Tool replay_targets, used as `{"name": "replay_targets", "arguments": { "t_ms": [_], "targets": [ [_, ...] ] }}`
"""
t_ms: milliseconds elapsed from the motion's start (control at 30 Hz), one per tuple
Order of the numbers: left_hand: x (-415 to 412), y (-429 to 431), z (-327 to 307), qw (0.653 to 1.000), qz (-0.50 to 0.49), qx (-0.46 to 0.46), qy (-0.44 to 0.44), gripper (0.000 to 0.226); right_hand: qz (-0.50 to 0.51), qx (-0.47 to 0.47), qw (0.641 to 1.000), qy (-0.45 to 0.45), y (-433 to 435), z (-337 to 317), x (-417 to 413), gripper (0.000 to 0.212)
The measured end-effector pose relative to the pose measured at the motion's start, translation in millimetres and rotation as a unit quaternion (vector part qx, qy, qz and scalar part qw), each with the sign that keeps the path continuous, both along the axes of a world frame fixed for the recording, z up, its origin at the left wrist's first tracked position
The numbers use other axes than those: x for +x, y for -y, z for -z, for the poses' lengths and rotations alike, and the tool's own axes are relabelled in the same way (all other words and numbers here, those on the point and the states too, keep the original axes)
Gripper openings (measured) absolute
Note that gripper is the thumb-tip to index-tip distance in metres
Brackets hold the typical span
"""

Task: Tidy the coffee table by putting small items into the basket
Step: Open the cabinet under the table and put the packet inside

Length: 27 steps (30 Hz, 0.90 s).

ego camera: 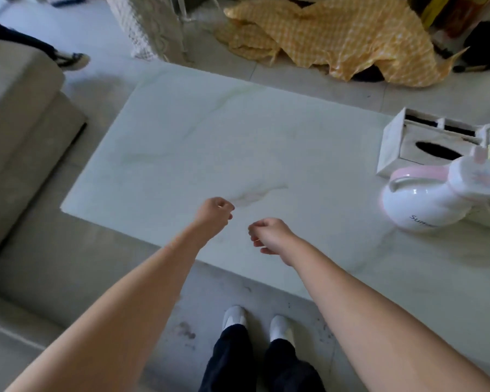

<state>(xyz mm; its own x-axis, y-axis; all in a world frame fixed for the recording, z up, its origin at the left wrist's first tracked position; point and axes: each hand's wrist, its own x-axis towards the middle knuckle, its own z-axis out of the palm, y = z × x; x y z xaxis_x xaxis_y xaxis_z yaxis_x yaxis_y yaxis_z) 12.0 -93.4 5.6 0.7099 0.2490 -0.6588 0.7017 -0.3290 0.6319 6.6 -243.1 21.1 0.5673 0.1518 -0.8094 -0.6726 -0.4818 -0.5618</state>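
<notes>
Left hand (214, 215): loosely curled, apparently empty.
Right hand (269, 234): same, hovering over marble table (181, 142), likely scanning.
Basket: unseen.

White jug (425, 205) with dark lettering, readable part "Sum", rest cut off

1. Soft, even daylight is filling the room, and the pale table (198, 142) is looking washed out and low in contrast.
2. Small glare spots are shining on the white kettle (425, 199).
3. Shadows are staying faint, darkening only beside the sofa (17, 131).
4. Motion blur is smearing the kettle lid and the frame's right edge.
5. Wide-angle distortion is bending the table edges and stretching both forearms.
</notes>
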Motion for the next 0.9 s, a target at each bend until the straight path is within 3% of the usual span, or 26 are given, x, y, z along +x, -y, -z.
{"name": "replay_targets", "arguments": {
  "t_ms": [133, 267, 467, 567, 700, 800, 900],
  "targets": [
    [-48, -70, 9, 0.994, -0.110, -0.001, 0.013, 0.020, -0.076, 0.016, 0.997, 0.007, -75, 11, -26, 0.017],
    [-109, -125, 32, 0.974, -0.226, 0.006, 0.010, 0.030, -0.177, 0.030, 0.983, -0.049, -139, 37, -67, 0.015],
    [-177, -168, 102, 0.964, -0.264, 0.003, -0.038, 0.022, -0.285, 0.020, 0.953, -0.103, -193, 102, -125, 0.022],
    [-184, -180, 145, 0.972, -0.234, -0.009, -0.028, 0.020, -0.245, -0.033, 0.967, -0.067, -212, 160, -133, 0.033],
    [-178, -187, 209, 0.980, -0.195, -0.004, 0.036, 0.031, -0.100, -0.045, 0.992, 0.066, -227, 235, -131, 0.031],
    [-163, -187, 249, 0.982, -0.168, 0.005, 0.088, 0.041, -0.068, 0.004, 0.986, 0.151, -234, 275, -123, 0.040],
    [-155, -181, 272, 0.979, -0.156, -0.006, 0.131, 0.043, -0.099, 0.059, 0.978, 0.173, -237, 305, -123, 0.055]
  ]
}}
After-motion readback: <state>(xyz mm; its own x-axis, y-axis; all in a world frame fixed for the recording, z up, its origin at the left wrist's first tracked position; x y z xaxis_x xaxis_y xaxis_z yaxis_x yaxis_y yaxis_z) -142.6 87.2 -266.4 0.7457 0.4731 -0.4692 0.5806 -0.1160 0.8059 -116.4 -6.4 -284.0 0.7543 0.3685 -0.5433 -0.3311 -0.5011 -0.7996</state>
